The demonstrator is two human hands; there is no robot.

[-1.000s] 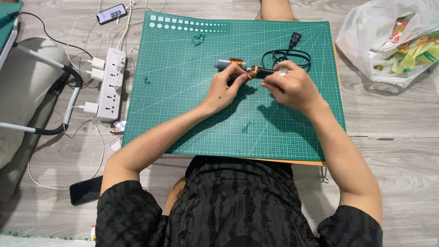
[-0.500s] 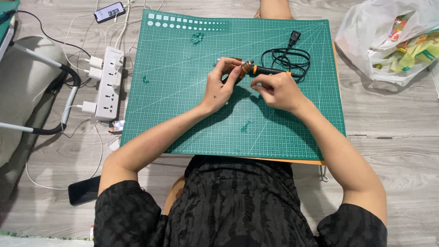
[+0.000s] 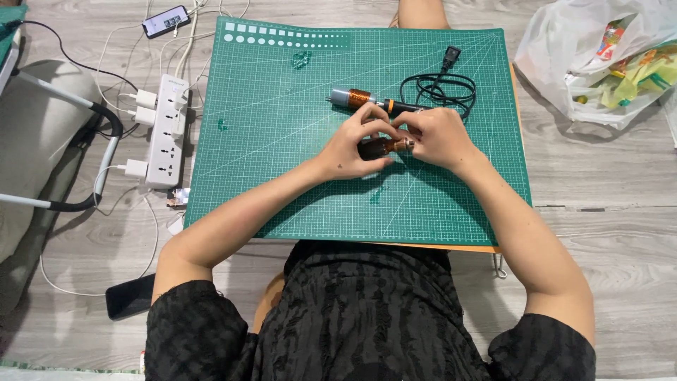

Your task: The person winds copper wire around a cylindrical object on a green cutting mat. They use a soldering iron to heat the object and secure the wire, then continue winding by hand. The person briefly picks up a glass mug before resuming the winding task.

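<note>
Between the two hands, near the middle of the green cutting mat (image 3: 282, 176), sat a small dark-brown piece with a brass-coloured end (image 3: 386, 147). The left hand (image 3: 352, 144) curled around its darker end, fingers arched over it, while the right hand (image 3: 436, 137) pinched the brassy end with fingertips; both were grasping that one piece, held low, just above the mat or on it. Just beyond the fingers lay a pen-shaped tool with a copper coil, an orange band and a black handle (image 3: 367, 100), flat on the mat, its black cord (image 3: 441, 88) looped beside it. Half a second before, the hands had been up at that tool; they had since drawn back toward the body, leaving it lying free.
</note>
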